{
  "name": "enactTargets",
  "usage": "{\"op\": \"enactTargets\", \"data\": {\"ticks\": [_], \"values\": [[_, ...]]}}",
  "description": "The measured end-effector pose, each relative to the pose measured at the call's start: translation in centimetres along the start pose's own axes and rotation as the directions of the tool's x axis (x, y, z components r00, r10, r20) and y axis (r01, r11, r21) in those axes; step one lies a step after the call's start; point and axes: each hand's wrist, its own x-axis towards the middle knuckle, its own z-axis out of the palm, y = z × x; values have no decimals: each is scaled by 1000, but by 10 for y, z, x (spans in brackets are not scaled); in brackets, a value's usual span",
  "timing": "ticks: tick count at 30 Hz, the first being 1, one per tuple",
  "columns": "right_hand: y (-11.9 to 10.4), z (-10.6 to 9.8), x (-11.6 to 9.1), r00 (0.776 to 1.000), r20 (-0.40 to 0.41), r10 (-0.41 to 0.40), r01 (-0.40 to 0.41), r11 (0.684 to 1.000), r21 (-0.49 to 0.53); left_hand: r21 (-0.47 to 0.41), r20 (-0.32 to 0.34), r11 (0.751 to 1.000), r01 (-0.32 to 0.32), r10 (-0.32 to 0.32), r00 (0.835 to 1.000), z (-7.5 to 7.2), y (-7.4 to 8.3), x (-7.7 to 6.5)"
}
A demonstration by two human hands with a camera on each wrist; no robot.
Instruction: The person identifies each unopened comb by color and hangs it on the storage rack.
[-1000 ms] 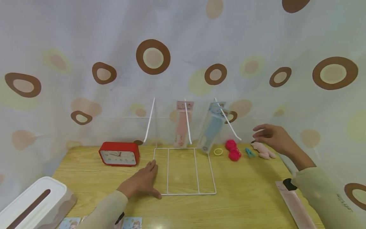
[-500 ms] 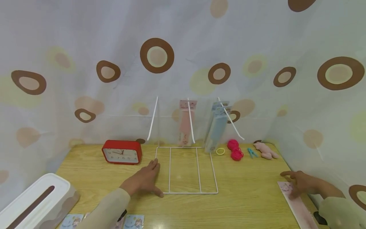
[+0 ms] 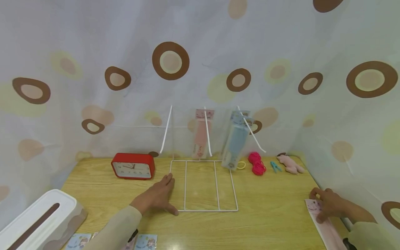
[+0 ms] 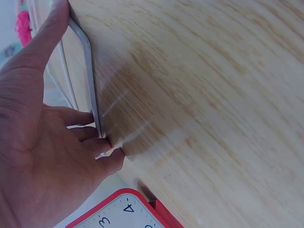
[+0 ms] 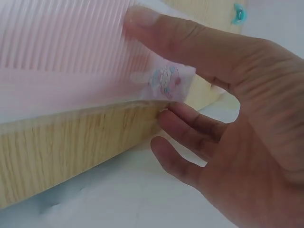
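A white wire rack stands on the table. My left hand rests spread along its left side, fingertips and thumb touching the base wire, as the left wrist view also shows. On the middle prong hangs a pink packaged comb; blue packages hang on the right prong. At the table's right edge lies another pink comb in a clear package. My right hand pinches its far end, thumb on top and some fingers at the edge below. Those fingers' contact underneath is partly hidden.
A red alarm clock stands left of the rack, with a white tissue box at the near left. Blue cards lie at the front edge. Right of the rack are pink yarn, a teal clip and a pink plush toy.
My right hand has come down from beside the plush toy to the pink packaged comb and taken hold of its end. The blue packages have swung slightly. My left hand keeps its place.
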Motion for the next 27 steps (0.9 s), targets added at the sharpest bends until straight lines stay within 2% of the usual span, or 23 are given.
{"op": "enactTargets", "data": {"ticks": [9,11,14,16,17,21,23,27], "values": [[-9,0,1,999,34,-41,37,993,110,-3,-6,1000,-3,3,1000,1,-2,1],[-11,0,2,994,26,-106,101,984,146,-5,-7,1000,-7,7,1000,1,-2,1],[-20,-2,2,972,-26,-235,236,955,179,-7,-6,1000,-9,9,1000,0,-2,0],[-32,-5,1,953,-67,-295,303,934,187,0,-5,1000,-6,6,1000,1,-2,0],[-40,-7,0,952,-82,-296,306,931,200,4,-3,1000,-5,5,1000,1,-2,0],[-78,-19,-5,964,-138,-226,252,942,220,13,-7,1000,-2,2,1000,2,-3,1],[-97,-24,-7,962,-184,-204,242,947,213,13,-8,1000,-5,5,1000,2,-3,2],[-134,-24,-10,923,-300,-240,302,936,181,18,-5,1000,-7,7,1000,2,-3,2]]}}
